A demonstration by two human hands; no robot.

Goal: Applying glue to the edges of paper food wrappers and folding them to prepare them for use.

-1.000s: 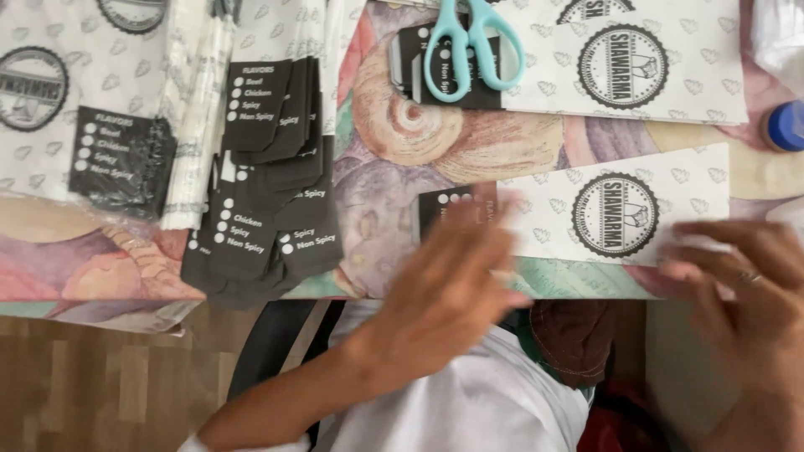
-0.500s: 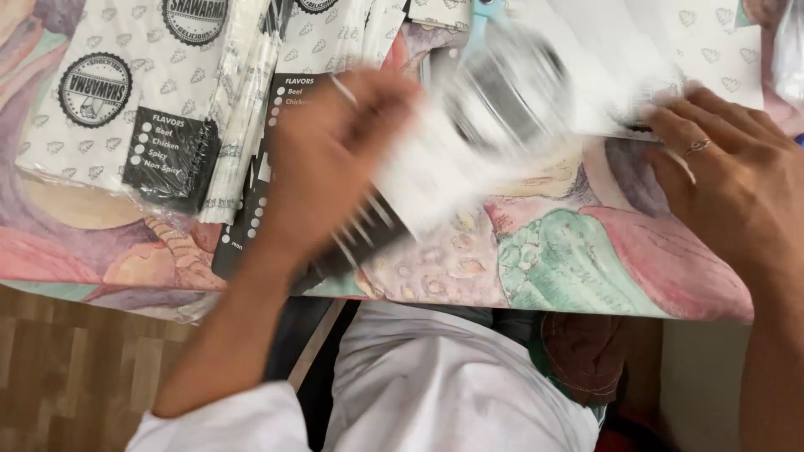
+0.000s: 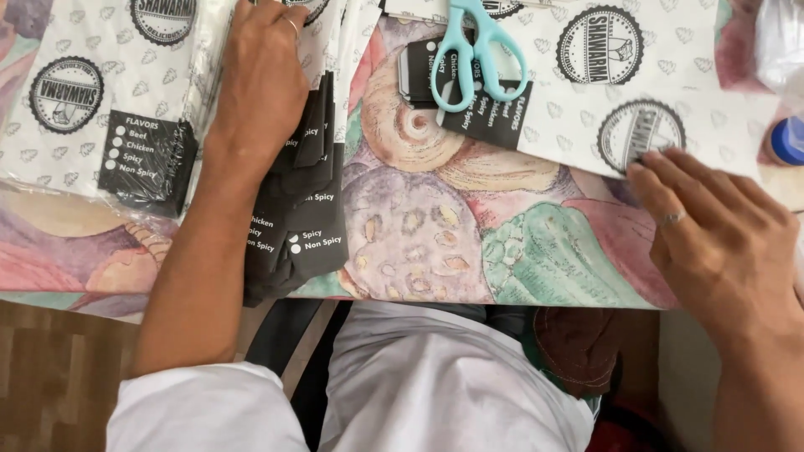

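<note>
Stacking step: left hand [image 3: 260,84] flat, fingers spread, pressing paper bag stack [image 3: 306,167]. Right hand [image 3: 712,234] open, fingertips on next bag [image 3: 670,125]; needs sliding over, I think.

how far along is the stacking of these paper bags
Done: a fanned stack of printed bags lies at the table's near edge, with a plastic-wrapped bundle beside it. In hand: the left hand presses flat on that stack, while the right hand's fingertips touch the top bag of a small pile. Left: that pile, partly under the light blue scissors, is not yet on the stack.
</note>
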